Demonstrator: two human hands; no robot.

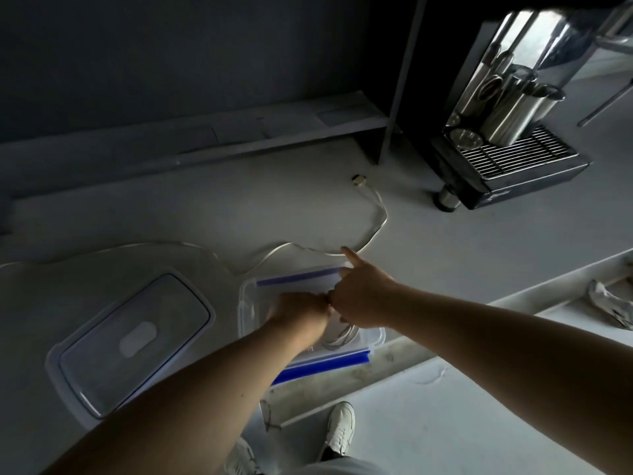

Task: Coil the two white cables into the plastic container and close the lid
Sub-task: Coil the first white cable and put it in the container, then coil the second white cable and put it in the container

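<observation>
Coiling a white cable into the open plastic container

Both hands work over the plastic container [247, 296] near the counter's front edge: the left hand [297, 308] reaches down inside it, apparently pressing on the coiled cable [339, 337] already lying there, though what its fingers grip is hidden; the right hand [363, 296] is mostly clenched at the far rim with its forefinger pointing out, seemingly pinching cable, yet I cannot tell for sure. A long loose cable [376, 228], thin and pale, still snakes across the counter [239, 200] to its plug end. Next it needs drawing in loop by loop; the lid [102, 365] lies flat just left of the container, not yet fitted
</observation>
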